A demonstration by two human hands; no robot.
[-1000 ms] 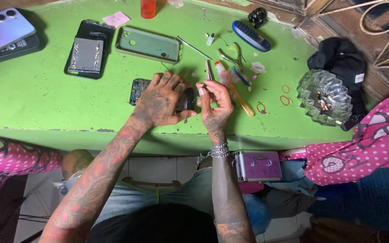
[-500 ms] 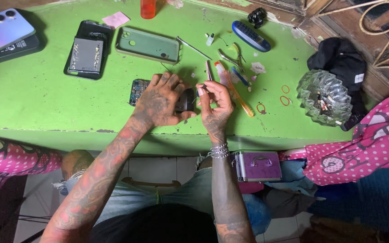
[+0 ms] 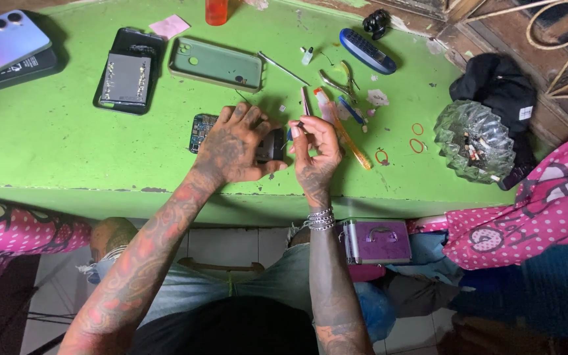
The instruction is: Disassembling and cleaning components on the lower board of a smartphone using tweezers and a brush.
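Green tabletop [image 3: 67,151]: an opened phone [image 3: 231,135] is pinned flat under the left hand [image 3: 231,146]; the right hand [image 3: 313,148] pinches, seemingly, a thin tool [image 3: 295,123], which could slip and gouge circuitry.

Tattooed bare forearms, metal bracelets [image 3: 321,219] on right wrist, seemingly pale denim shorts [image 3: 277,286]

L hand [image 3: 231,144] on opened phone [image 3: 267,146], R hand [image 3: 315,148] w/ thin tool [image 3: 295,122], green table [image 3: 54,151].
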